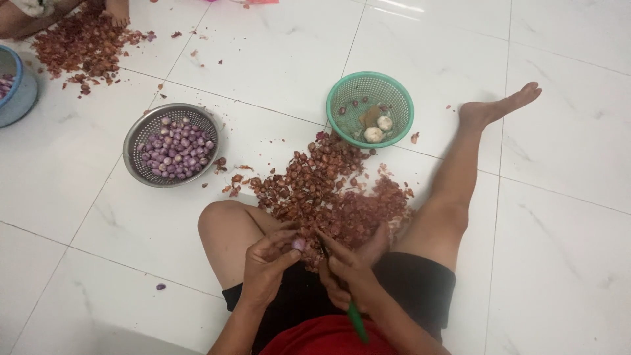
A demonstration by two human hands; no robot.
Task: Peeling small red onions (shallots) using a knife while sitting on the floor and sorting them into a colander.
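Purple and half bare, the small shallot sits pinched in the fingertips of our left hand, above our lap. Our right hand grips a green-handled knife, its blade at the bulb. We judge the peeling is underway; next calls for stripping the remaining skin onto the heap of peels, then dropping the bulb in the steel colander.

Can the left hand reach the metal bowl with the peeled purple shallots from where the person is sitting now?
Probably yes. The metal bowl sits ahead on the left hand's side with bare floor between, though that hand holds a shallot.
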